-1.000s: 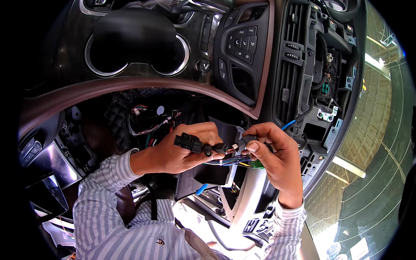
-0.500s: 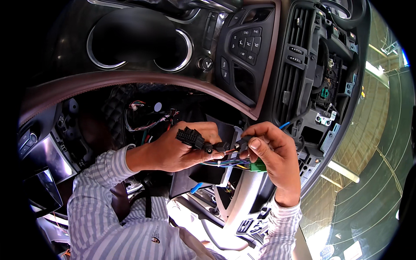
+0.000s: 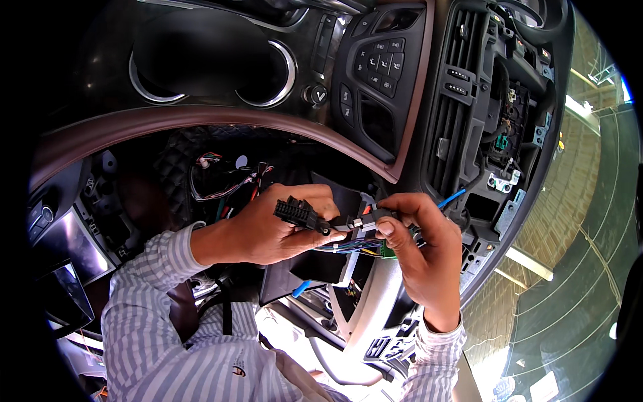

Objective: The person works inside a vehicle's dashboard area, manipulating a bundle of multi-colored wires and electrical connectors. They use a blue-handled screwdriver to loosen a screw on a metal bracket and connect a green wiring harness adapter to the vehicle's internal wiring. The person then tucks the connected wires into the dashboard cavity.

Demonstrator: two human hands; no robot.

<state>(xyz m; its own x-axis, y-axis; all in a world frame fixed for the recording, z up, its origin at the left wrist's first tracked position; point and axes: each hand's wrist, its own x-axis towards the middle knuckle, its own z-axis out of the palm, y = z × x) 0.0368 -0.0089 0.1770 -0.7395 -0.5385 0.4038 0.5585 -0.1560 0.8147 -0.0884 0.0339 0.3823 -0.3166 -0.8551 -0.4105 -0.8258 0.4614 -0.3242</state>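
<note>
My left hand (image 3: 258, 224) is closed around a black multi-pin connector (image 3: 296, 213), whose rows of slots face away from the fingers. A smaller black plug (image 3: 370, 220) is pinched between the thumb and index finger of my right hand (image 3: 429, 258). The two hands are close together, and the held parts meet or nearly meet between them; whether they are joined I cannot tell. Below them runs a bundle of coloured wires (image 3: 348, 248), leading to a green connector (image 3: 388, 251) partly hidden by my right thumb.
Above my hands curves the brown-trimmed console (image 3: 201, 115) with cup holders and a button panel (image 3: 382, 63). The opened dashboard (image 3: 512, 134) shows brackets and sockets at the right. Loose wires (image 3: 228, 187) hang left of my hands. Blue strips (image 3: 451, 198) stick out nearby.
My right hand has turned slightly, bringing the smaller plug into fuller view and up against the parts in my left hand. My left hand has barely moved.
</note>
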